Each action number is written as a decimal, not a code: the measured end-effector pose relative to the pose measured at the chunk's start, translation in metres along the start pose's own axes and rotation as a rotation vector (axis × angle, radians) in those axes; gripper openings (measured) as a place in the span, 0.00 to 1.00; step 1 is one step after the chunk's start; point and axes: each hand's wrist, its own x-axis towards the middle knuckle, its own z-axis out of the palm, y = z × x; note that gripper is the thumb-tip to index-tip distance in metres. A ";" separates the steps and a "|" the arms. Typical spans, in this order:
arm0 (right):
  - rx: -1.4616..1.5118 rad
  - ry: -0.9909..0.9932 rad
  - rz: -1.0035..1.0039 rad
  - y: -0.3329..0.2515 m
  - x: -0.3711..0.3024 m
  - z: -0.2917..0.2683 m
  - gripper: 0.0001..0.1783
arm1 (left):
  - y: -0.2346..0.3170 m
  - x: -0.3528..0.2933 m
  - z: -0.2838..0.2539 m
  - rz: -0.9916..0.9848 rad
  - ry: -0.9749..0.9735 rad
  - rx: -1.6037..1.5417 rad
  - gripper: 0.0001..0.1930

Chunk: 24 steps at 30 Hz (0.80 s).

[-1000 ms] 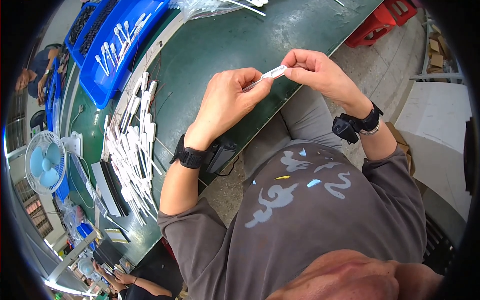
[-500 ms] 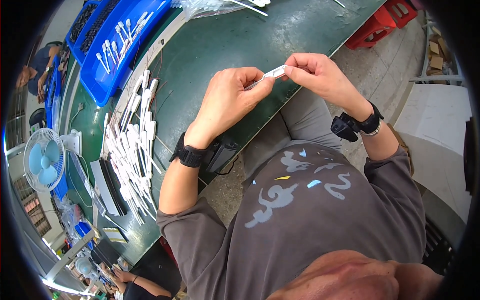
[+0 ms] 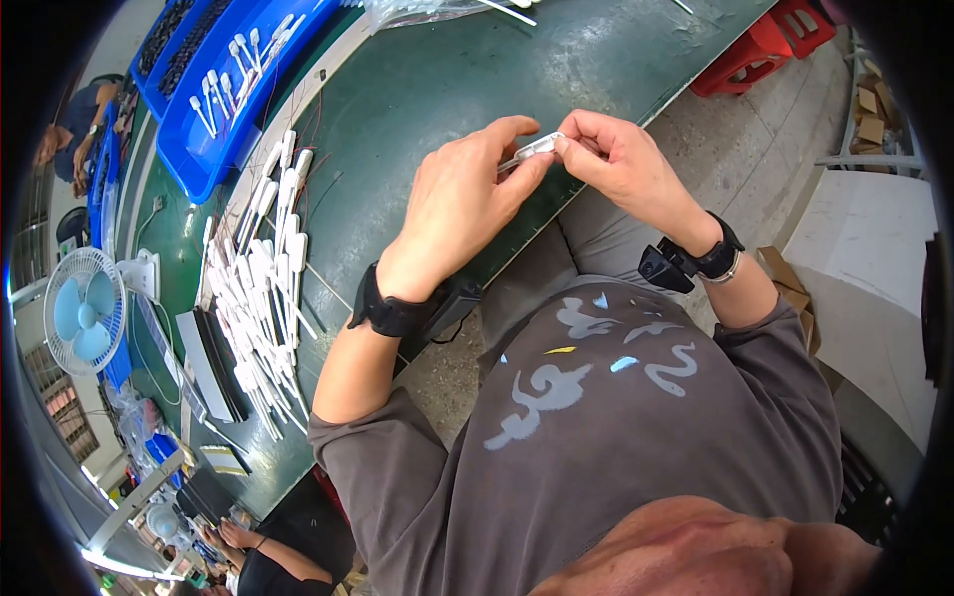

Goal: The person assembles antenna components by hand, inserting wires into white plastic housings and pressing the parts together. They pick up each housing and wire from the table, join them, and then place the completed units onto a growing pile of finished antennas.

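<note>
A small white plastic housing with an open, hollow top is held above the near edge of the green table. My left hand grips one end, its thumb along the near side and the index finger lifted over it. At the other end, the fingertips of my right hand pinch together; my fingers partly cover this end. Left of my left hand lies a large heap of white stick-like parts with broad heads, some with thin dark wires.
Beyond the heap stands a blue tray with several more white parts. A clear plastic bag lies at the far edge. On the left are a white fan and a grey metal strip. Red stools stand on the floor, right.
My left index finger has lifted off the housing. My right hand has shifted slightly left and closer to my left hand, and the housing has moved a little with them.
</note>
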 end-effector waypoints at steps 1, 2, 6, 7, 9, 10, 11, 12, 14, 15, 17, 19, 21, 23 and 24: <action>0.002 -0.005 0.000 0.000 0.000 0.002 0.11 | 0.001 -0.001 0.003 0.058 0.090 -0.016 0.14; 0.018 0.007 -0.004 0.000 -0.001 0.005 0.11 | 0.002 -0.001 0.004 0.054 0.092 -0.015 0.14; 0.058 0.028 -0.015 0.002 -0.001 0.009 0.11 | 0.006 0.000 0.003 0.022 0.087 -0.061 0.13; 0.064 0.026 -0.021 0.002 -0.001 0.009 0.11 | 0.006 0.000 0.001 0.001 0.061 -0.079 0.13; 0.071 0.025 -0.025 0.003 -0.002 0.008 0.11 | 0.004 0.001 -0.003 -0.039 0.009 -0.116 0.13; 0.079 0.010 -0.032 0.002 -0.002 0.007 0.11 | 0.005 0.001 -0.005 -0.038 0.006 -0.116 0.13; 0.086 -0.005 -0.038 0.001 -0.001 0.006 0.12 | 0.005 0.001 -0.006 -0.051 0.006 -0.123 0.13; 0.094 -0.022 -0.043 0.001 -0.001 0.005 0.12 | 0.006 0.001 -0.007 -0.065 0.006 -0.130 0.14; 0.157 -0.058 -0.023 0.002 0.001 0.002 0.11 | 0.005 0.002 -0.006 -0.081 0.005 -0.139 0.14; 0.221 -0.095 -0.010 0.003 0.001 0.000 0.11 | 0.004 0.002 -0.004 -0.082 0.029 -0.158 0.14; 0.284 -0.133 0.001 0.003 -0.001 -0.003 0.10 | 0.003 0.002 -0.002 -0.082 0.075 -0.199 0.14; 0.093 -0.009 -0.057 -0.003 -0.008 -0.006 0.08 | 0.002 0.003 -0.006 -0.124 0.042 -0.207 0.14; -0.002 0.052 -0.078 -0.008 -0.010 -0.009 0.07 | 0.001 0.004 -0.007 -0.220 -0.033 -0.232 0.15; -0.209 0.140 -0.288 -0.012 -0.008 -0.012 0.05 | -0.001 0.003 -0.005 -0.210 -0.032 -0.269 0.15; -0.312 0.184 -0.393 -0.012 -0.007 -0.013 0.05 | -0.002 0.002 -0.003 -0.200 -0.030 -0.305 0.15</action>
